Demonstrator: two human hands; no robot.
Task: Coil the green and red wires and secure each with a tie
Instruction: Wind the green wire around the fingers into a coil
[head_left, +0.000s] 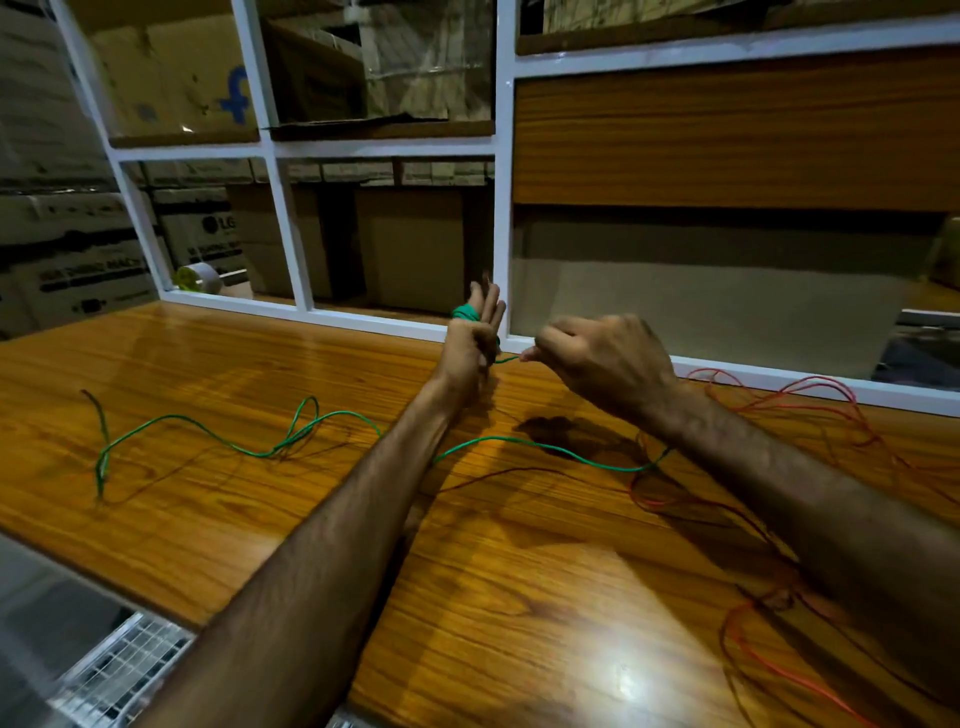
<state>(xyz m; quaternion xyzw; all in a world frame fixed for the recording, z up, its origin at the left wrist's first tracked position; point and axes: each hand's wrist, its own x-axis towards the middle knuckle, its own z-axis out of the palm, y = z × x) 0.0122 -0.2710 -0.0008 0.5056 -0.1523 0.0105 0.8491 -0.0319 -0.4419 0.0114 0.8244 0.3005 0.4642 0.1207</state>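
The green wire (218, 439) trails in loose curves over the wooden table (208, 519) from the far left toward the middle. Several turns of it are wound round the upright fingers of my left hand (475, 338), with the thumb curled against the wire. My right hand (602, 358) is just to its right and pinches a short taut length of green wire between them. The red wire (810, 410) lies in a loose tangle on the right side of the table, partly under my right forearm.
A white-framed glass partition (501, 208) stands along the table's far edge, with cardboard boxes behind it. A roll of tape (197, 278) sits behind the glass at the left. A metal grille (124, 660) shows past the table's near left corner.
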